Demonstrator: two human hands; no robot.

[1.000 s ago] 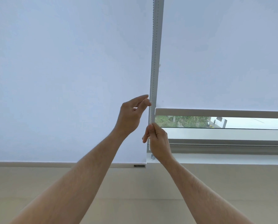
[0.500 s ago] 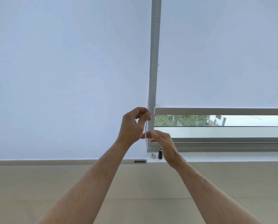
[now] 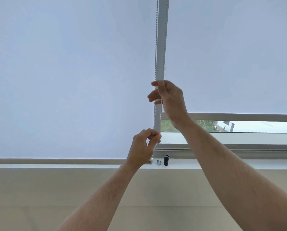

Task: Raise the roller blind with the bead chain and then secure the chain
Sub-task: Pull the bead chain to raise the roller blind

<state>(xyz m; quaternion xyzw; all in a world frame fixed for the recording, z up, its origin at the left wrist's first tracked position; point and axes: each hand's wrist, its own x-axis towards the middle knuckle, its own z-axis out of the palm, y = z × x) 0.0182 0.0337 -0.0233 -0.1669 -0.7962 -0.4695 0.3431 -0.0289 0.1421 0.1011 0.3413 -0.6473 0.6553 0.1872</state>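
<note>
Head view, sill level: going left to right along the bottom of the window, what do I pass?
Left blind's bottom rail → left hand pinching the bead chain → small silver clip → black cylinder → right forearm → lower window frame.

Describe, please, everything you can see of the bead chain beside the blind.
The bead chain is a thin string of small pale beads, plastic by the look, hanging straight down along the grey window post between the two blinds. The right hand reaches it higher up, fingers curled at it; the left hand pinches it lower down. Its top runs out of frame, its bottom is hidden.
</note>
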